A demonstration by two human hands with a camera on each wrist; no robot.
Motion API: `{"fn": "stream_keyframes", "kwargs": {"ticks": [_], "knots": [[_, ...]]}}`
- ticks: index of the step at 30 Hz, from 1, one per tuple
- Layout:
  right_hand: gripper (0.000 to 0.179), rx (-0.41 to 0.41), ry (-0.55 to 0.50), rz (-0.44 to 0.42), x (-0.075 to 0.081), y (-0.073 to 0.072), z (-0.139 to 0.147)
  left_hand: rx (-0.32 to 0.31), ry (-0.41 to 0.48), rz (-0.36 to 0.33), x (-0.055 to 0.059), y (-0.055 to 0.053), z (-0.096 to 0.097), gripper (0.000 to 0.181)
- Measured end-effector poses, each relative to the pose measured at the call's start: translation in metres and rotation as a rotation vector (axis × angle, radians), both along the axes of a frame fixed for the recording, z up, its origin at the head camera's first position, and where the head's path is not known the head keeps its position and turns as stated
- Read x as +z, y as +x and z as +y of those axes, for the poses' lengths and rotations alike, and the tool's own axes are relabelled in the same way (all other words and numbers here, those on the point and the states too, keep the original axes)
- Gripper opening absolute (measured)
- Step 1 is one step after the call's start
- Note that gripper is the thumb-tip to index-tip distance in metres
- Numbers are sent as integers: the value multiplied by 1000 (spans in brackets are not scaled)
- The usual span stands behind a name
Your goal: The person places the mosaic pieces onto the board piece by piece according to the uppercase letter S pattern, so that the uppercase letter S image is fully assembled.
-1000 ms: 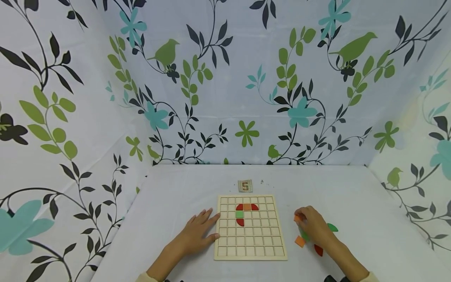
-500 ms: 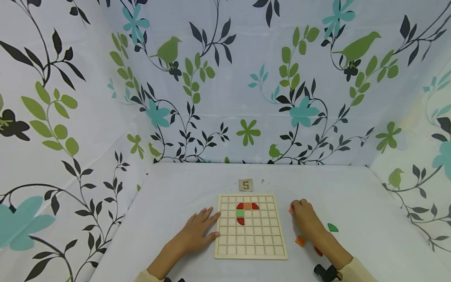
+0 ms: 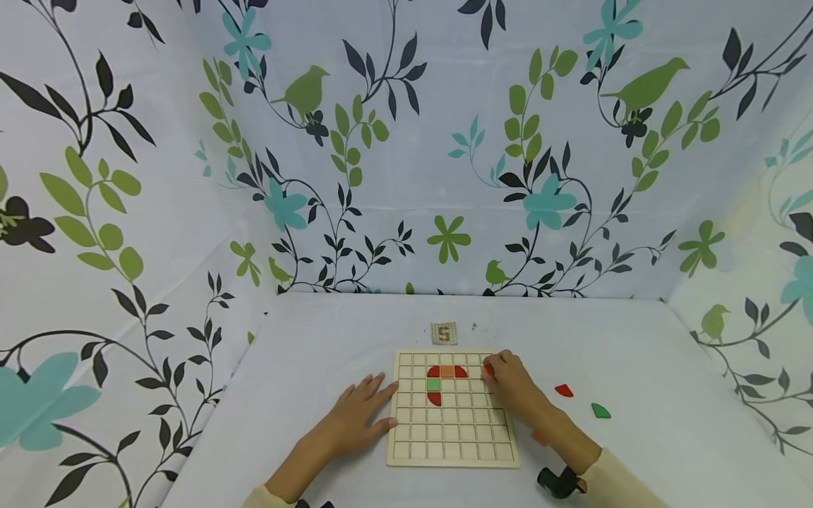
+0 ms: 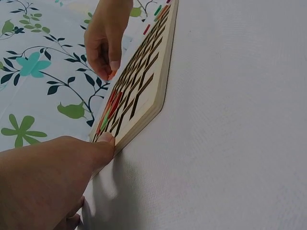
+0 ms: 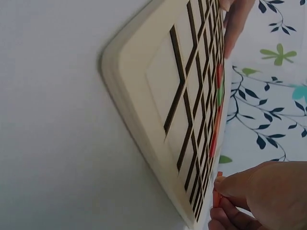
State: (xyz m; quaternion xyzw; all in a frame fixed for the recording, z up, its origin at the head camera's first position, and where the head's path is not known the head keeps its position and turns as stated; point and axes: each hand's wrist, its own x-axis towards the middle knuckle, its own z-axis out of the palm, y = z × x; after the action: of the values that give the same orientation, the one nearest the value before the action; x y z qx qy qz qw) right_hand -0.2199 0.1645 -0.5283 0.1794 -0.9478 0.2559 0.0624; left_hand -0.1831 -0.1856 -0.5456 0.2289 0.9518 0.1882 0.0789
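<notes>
A wooden grid board (image 3: 452,463) lies on the white table. Red quarter-round tiles (image 3: 435,399), an orange square tile (image 3: 447,371) and a green square tile (image 3: 433,384) sit in its upper cells. My left hand (image 3: 360,418) rests at the board's left edge with fingers spread; in the left wrist view the thumb (image 4: 106,140) touches the rim. Over the board's upper right side, my right hand (image 3: 517,384) pinches an orange tile (image 5: 217,197) between thumb and fingers. That tile is mostly covered by the fingers in the head view.
Right of the board lie a loose red tile (image 3: 564,390) and a green tile (image 3: 600,410). An orange tile (image 3: 540,438) is partly hidden under the right forearm. Behind the board sits a small card (image 3: 444,333) with a figure on it. A patterned cloth (image 3: 406,141) hangs behind the table.
My right hand has picked the orange tile up from the loose tiles and carried it left to the board's upper right edge. The left hand has stayed in place.
</notes>
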Motion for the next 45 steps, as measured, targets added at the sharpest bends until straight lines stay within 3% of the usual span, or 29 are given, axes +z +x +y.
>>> {"fn": "stream_keyframes", "kwargs": {"ticks": [7,13,31,40,45], "knots": [[24,175,-18,11,-4,8,-30,5,1,3,-1,-2,0,70],[11,296,-35,-23,-9,15,-42,7,2,-2,-2,-2,1,70],[12,303,-40,40,-8,18,-40,9,-2,-4,1,-2,2,70],[12,325,-14,175,-14,20,-39,5,-2,-11,-4,-3,0,71],[15,233,-15,111,-11,19,-24,6,6,-15,-3,-2,0,70]]}}
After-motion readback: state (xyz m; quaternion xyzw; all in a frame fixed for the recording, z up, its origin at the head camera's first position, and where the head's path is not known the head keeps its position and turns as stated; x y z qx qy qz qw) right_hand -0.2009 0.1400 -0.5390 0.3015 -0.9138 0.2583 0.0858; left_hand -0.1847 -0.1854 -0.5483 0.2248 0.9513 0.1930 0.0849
